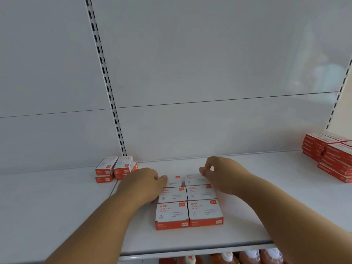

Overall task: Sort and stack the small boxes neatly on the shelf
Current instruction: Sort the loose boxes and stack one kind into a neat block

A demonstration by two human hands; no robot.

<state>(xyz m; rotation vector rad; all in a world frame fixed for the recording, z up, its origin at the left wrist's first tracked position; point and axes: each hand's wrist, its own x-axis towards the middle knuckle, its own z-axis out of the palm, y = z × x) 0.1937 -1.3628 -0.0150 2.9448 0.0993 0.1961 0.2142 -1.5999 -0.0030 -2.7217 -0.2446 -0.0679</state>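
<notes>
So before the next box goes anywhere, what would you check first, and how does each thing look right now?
1. Grid of six boxes flat and in two columns: ok, rows sit close together.
2. Front pair flush with each other: ok, their red faces line up.
3. Left hand on the back-left box: ok, its fingers touch that box's left side.
4. Right hand holding anything: cannot tell; its fingers curl above the back-right box, but the grip is hidden.
5. Small pile at back left tidy: not ok, the top boxes sit tilted.
6. Free room on the shelf right of the grid: ok, bare up to the red stack.
</notes>
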